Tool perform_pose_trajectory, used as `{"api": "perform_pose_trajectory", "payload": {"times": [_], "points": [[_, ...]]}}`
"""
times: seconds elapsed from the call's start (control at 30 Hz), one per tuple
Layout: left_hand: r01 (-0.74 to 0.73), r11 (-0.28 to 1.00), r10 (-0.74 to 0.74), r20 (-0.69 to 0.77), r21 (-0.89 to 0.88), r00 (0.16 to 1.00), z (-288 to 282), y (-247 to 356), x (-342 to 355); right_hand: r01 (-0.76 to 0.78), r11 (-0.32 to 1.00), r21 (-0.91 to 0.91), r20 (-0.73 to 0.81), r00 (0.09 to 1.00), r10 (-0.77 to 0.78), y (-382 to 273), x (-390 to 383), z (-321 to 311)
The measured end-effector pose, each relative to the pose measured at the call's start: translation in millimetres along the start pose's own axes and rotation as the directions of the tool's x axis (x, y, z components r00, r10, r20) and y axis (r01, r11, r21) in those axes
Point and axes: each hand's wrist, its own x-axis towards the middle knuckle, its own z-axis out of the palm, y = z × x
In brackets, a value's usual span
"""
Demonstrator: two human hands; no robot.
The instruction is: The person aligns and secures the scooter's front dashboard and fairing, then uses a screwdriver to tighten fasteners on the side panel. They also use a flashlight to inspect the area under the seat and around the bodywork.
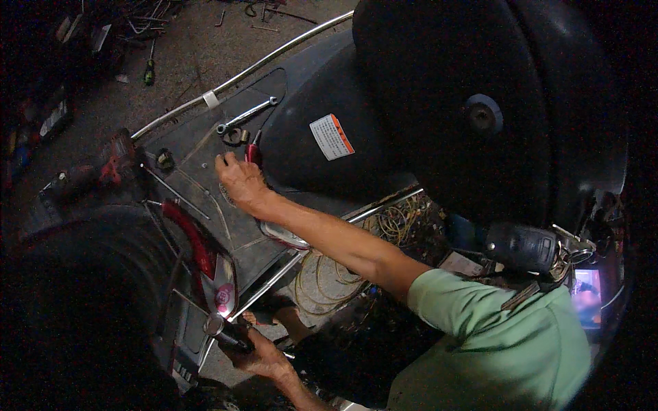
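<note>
Near the scooter's tail light (205, 257), the left hand (264, 356) is closing tight around a dark tool (229, 337). Farther up the panel (205, 171), the right hand (238, 179) is curling round a red screwdriver (254, 153), beside a wrench (247, 114). Wires (329, 274) are lying exposed, so the work is probably running midway.

We are in a scooter repair workshop: a stripped scooter body (226, 226), a wrench (245, 114) at eleven o'clock, loose wiring (329, 274) at six.
</note>
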Motion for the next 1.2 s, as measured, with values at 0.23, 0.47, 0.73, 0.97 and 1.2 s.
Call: {"api": "perform_pose_trajectory", "payload": {"times": [0.23, 0.47, 0.73, 0.97, 1.2], "points": [[0.056, 0.998, -0.056, -0.043, -0.01, 0.997, 2.8, 14.0, -6.7, -0.035, 0.999, 0.017, -0.023, 0.999, 0.035, -2.1, 12.8, 8.6], [-0.071, 0.997, 0.07, 0.003, 0.019, 0.998, 7.5, 8.2, -9.3, -0.069, 0.971, 0.23, 0.008, 0.998, 0.069, 23.8, 23.0, 8.6], [-0.054, 0.993, 0.071, 0.173, -0.101, 0.982, 21.6, 8.9, -28.6, 0.219, 0.969, 0.111, 0.166, 0.958, -0.235, 35.5, 23.0, -12.6], [-0.092, 0.986, 0.118, 0.193, -0.141, 0.974, 67.9, 37.0, -8.1, 0.401, 0.915, -0.037, 0.186, 0.903, -0.388, 30.2, 10.5, -1.9], [-0.138, 0.989, 0.142, 0.108, -0.045, 0.984, 105.9, 39.8, 36.9, 0.441, 0.895, -0.065, 0.255, 0.874, -0.413, 26.7, 12.4, -3.9]]}}
